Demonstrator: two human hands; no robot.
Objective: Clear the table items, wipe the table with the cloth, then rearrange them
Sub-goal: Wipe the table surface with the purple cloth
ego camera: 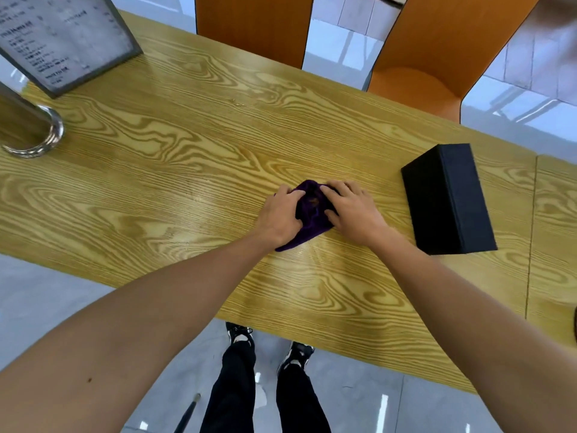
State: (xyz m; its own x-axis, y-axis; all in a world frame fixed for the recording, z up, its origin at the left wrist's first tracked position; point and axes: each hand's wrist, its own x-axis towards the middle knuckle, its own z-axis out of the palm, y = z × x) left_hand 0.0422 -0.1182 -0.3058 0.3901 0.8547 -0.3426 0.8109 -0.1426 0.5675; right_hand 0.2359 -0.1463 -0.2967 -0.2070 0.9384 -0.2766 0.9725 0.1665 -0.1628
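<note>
Both hands, left hand and right hand, clutch the purple cloth.

One cloth, one black box, one menu stand, two chairs.

The purple cloth lies bunched on the yellow wood-grain table, right of centre, gathered between the left hand and right hand. A black box sits near it on the right, not touching. A grey-framed menu stands far left.
</note>
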